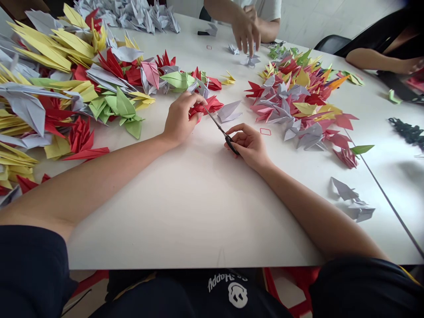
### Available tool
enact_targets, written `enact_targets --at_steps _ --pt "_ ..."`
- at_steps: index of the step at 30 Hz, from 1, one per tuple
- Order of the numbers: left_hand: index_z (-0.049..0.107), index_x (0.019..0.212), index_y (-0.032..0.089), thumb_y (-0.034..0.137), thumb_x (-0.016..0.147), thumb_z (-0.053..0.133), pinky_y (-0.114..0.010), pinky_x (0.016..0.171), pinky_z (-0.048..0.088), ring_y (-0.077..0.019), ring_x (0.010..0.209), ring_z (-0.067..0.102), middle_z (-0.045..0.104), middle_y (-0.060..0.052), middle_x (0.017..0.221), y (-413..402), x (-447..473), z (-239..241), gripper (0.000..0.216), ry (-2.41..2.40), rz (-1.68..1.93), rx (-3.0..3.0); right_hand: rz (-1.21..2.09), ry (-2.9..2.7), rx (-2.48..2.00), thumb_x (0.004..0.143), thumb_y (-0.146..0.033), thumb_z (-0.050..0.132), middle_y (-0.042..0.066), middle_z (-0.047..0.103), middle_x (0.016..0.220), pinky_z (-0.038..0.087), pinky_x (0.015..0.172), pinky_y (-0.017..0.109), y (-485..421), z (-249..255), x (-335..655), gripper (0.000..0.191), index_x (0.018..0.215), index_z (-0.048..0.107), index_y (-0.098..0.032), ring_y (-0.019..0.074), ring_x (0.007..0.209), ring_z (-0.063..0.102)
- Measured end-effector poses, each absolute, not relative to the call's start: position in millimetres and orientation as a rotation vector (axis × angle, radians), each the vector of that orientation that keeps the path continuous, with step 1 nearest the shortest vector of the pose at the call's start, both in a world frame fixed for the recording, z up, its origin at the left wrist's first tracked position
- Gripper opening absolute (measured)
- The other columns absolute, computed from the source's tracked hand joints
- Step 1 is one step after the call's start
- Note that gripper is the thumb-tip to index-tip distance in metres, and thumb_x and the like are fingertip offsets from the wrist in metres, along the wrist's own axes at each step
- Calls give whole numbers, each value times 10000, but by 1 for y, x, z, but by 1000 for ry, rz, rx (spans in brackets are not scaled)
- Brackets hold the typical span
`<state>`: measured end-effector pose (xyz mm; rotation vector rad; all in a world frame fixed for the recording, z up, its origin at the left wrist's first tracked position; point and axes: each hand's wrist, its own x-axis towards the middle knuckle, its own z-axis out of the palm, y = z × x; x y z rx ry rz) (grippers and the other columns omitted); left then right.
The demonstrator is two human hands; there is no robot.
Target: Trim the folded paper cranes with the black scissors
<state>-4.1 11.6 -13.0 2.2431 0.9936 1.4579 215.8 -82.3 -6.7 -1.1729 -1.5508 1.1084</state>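
Note:
My left hand [181,118] is closed on a red folded paper crane [209,106] lying on the white table [198,207]. In my right hand [250,143] is a pair of black-handled scissors [221,129], fingers wrapped round the handles. The blades point up-left, their tips touching the red crane beside my left fingers. A grey folded paper piece [229,111] lies just right of the blades.
Large heaps of yellow, red, grey and green folded paper [66,79] fill the left. A mixed pile [298,101] lies at right, two grey pieces [353,201] nearer. Another person's hands [247,28] work at the far edge; another arm [380,57] rests far right.

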Motion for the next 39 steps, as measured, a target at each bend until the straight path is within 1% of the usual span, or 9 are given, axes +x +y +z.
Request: enact_targets --at_steps 8,15,26,32,39 --pt "626 956 265 233 871 661 -306 729 550 -169 836 640 622 -28 899 11 -4 -12 98 975 1422 2233 1104 -1559 -1166 747 -374 738 -16 666 715 434 429 201 -83 -5 215 311 968 597 -208 82 492 531" --pt "620 957 258 229 860 671 -289 706 548 -166 824 641 632 -25 891 11 -3 -12 113 973 1433 2253 1111 -1553 -1170 747 -379 741 -14 672 718 438 432 202 -83 -5 215 314 969 600 -207 83 486 538" --pt "635 920 250 131 825 651 -279 681 549 -149 781 629 631 -21 910 11 -3 -13 153 933 1403 2264 1124 -1543 -1160 746 -367 750 -12 678 714 438 431 204 -83 -5 215 304 958 606 -203 85 486 545" --pt "647 890 247 136 817 651 -301 663 540 -163 769 630 639 -25 897 10 -2 -12 133 912 1375 2289 1108 -1569 -1163 750 -348 744 -17 673 709 435 436 211 -84 -6 215 289 963 605 -210 86 476 536" --pt "663 851 243 197 839 633 -310 642 495 -164 695 609 637 -27 864 10 -3 -14 56 926 1300 2305 1057 -1651 -1183 765 -333 722 -11 665 725 422 440 208 -84 -8 216 286 988 602 -200 84 481 531"
